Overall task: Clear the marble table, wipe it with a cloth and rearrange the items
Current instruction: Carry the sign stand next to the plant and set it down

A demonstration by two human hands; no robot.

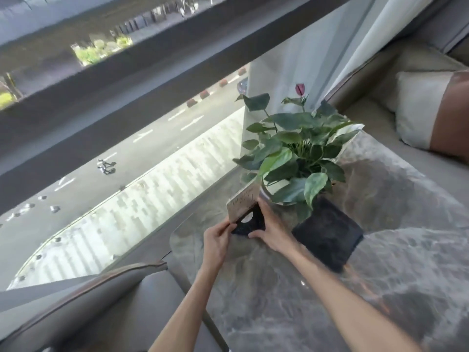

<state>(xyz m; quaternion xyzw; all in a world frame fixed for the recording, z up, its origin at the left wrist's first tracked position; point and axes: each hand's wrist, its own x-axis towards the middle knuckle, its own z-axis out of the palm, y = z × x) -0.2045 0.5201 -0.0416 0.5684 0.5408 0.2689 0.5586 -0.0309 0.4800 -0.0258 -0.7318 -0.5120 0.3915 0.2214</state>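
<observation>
Both hands are working at the far left corner of the grey marble table [291, 288], close to the big window. Between them stands a small pale card sign in a black stand with a round hole [245, 214]. The left hand [215, 240] pinches the near left edge of the stand with thumb and fingers pressed together. The right hand [272, 231] wraps the right side, its fingers up along the edge and its thumb low at the foot. So the sign is held from both sides, with its foot on or just above the marble; I cannot tell which. The sign is tilted, and its long side runs from near left up to far right, toward the green leafy plant with one dark red flower in a pale pot [291, 153]. The plant stands just behind the sign, almost touching it. A flat black square mat [327, 233] lies just to the right of the right hand. I think the sign is being put in its place, and both hands are equally near to it.
</observation>
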